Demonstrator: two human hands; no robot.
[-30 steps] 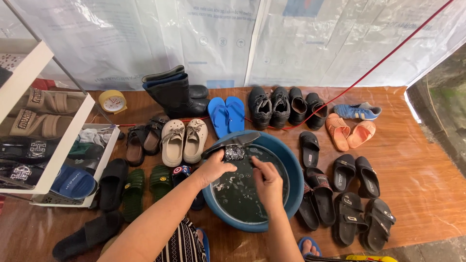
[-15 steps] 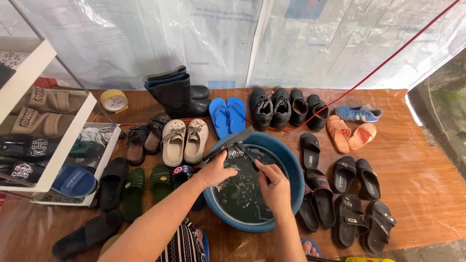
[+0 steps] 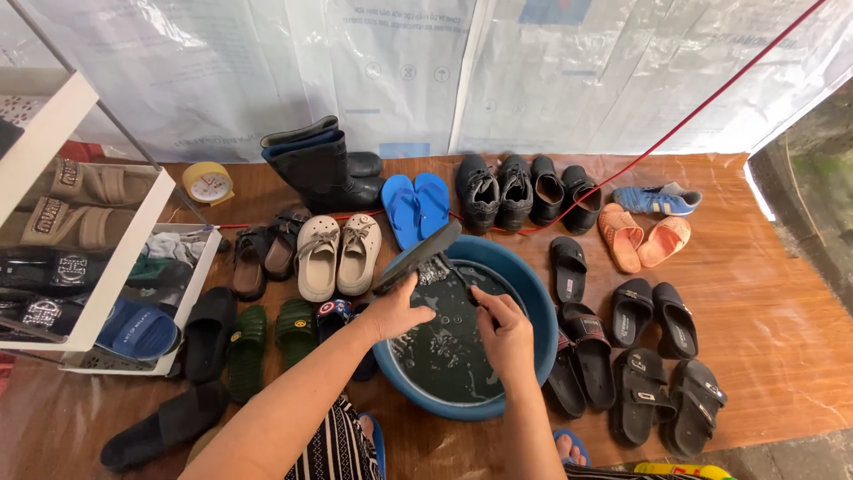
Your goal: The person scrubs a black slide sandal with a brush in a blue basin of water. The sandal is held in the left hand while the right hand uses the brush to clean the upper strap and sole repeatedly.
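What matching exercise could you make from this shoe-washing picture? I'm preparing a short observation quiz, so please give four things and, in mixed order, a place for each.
Things
1. dark sandal
2. blue flip-flops
3. orange slippers
4. yellow clock

Places
A. on the floor by the white rack, left of the black boots
B. held in the left hand over the blue basin
C. between the black boots and the black shoes
D. just below the blue sneaker, right of the basin

Pairs: 1-B, 2-C, 3-D, 4-A
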